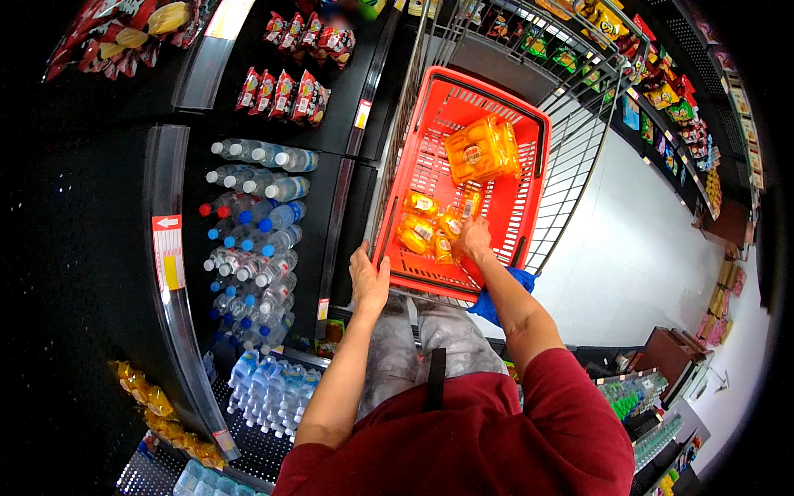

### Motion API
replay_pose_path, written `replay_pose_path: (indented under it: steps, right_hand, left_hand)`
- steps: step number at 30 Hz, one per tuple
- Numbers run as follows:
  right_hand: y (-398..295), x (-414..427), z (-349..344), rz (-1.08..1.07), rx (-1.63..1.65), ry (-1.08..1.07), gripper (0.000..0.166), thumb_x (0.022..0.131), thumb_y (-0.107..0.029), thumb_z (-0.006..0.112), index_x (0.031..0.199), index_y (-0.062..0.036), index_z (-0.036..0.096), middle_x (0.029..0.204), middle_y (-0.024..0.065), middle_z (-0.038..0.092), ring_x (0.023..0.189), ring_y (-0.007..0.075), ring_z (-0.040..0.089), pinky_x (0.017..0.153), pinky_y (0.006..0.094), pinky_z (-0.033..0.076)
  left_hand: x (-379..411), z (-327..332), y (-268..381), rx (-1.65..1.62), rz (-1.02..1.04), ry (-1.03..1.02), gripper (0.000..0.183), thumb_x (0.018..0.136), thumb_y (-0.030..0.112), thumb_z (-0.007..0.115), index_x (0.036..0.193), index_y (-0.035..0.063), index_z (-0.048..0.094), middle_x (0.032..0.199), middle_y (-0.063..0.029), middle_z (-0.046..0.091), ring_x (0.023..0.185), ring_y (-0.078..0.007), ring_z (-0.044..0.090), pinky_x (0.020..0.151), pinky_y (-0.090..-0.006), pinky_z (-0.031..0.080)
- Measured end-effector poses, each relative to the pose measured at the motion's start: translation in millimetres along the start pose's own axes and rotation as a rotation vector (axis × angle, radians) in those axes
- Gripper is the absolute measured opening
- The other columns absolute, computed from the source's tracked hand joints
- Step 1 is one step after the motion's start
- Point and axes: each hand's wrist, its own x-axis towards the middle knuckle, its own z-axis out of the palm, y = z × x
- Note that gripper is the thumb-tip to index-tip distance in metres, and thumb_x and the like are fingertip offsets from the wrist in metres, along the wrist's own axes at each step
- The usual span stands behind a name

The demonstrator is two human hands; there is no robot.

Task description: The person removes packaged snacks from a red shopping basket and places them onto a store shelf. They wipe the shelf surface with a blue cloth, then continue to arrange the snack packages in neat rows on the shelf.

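A red plastic shopping basket (pixel 518 204) rests in a metal-wire shopping cart (pixel 580 167) in front of me. My left hand (pixel 370 282) is on the basket's near left corner, thumb and fingers on either side of the rim. Inside the basket, my right hand (pixel 475 239) reaches down among small yellow-wrapped snack packets (pixel 415 232), its fingertips hidden against them. One packet (pixel 471 199) lies just beyond those fingers. Farther in sits a larger orange-yellow multipack (pixel 474 152) bearing a printed label. Blue cloth (pixel 512 291) hangs at the basket's near right corner.
Black shelving on the left carries rows of plastic bottles (pixel 260 180), red snack bags (pixel 285 96) and clear water bottles (pixel 273 390). Across the pale floor (pixel 626 248), another shelf holds colourful snack bags (pixel 664 96). A brown counter (pixel 670 359) stands at the lower right.
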Motion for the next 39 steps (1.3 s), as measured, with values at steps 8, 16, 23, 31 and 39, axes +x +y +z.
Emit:
replay_pose_path:
  steps: [8, 16, 23, 31, 39]
  right_hand:
    - [-5.3, -37.5, -51.0, -0.051, 0.417, 0.109, 0.066, 0.075, -0.05, 0.084, 0.11, 0.0027, 0.065, 0.085, 0.0159, 0.071, 0.081, 0.033, 0.07, 0.075, 0.0428, 0.056]
    - [-107.3, -169.6, -131.4, -0.42, 0.882, 0.243, 0.055, 0.073, -0.036, 0.091, 0.099, 0.0007, 0.059, 0.085, 0.0145, 0.068, 0.082, 0.0243, 0.068, 0.073, 0.0371, 0.055]
    - [-151.0, -236.5, -158.7, -0.717, 0.922, 0.068, 0.044, 0.082, -0.018, 0.085, 0.11, 0.0001, 0.057, 0.1, 0.012, 0.065, 0.087, 0.02, 0.066, 0.078, 0.0335, 0.056]
    - [-196.1, -269.6, -212.6, -0.87, 0.925, -0.242, 0.04, 0.097, -0.022, 0.071, 0.134, -0.0098, 0.064, 0.093, -0.0017, 0.064, 0.074, 0.0057, 0.054, 0.059, 0.0232, 0.046]
    - [-268.0, -332.5, -216.0, -0.909, 0.984, -0.445, 0.016, 0.097, -0.02, 0.071, 0.102, -0.0068, 0.064, 0.078, -0.0055, 0.058, 0.066, 0.0034, 0.05, 0.054, 0.0207, 0.04]
  left_hand:
    - [-12.4, -5.4, 17.8, 0.135, 0.125, 0.212, 0.073, 0.093, 0.034, 0.071, 0.149, -0.0002, 0.039, 0.146, -0.0235, 0.046, 0.133, -0.0417, 0.044, 0.113, -0.0484, 0.035]
    - [-61.1, -40.5, 82.0, -0.787, 0.102, -0.05, 0.08, 0.088, 0.017, 0.081, 0.152, 0.0016, 0.036, 0.147, -0.0241, 0.048, 0.131, -0.027, 0.054, 0.103, -0.0365, 0.05]
    - [-91.4, -114.3, 63.1, -0.738, 0.087, 0.012, 0.048, 0.095, 0.017, 0.073, 0.137, 0.0008, 0.055, 0.126, -0.0087, 0.065, 0.112, -0.0156, 0.064, 0.092, -0.0304, 0.055]
    - [-175.7, -175.0, 30.4, -0.954, 0.175, -0.103, 0.05, 0.096, 0.008, 0.065, 0.144, 0.0045, 0.048, 0.13, -0.0086, 0.061, 0.11, -0.0174, 0.065, 0.076, -0.0305, 0.062]
    - [-265.2, -230.6, 22.5, -1.009, 0.104, 0.536, 0.059, 0.096, 0.006, 0.069, 0.147, 0.0068, 0.041, 0.12, -0.0146, 0.068, 0.084, -0.0207, 0.074, 0.051, -0.0234, 0.053]
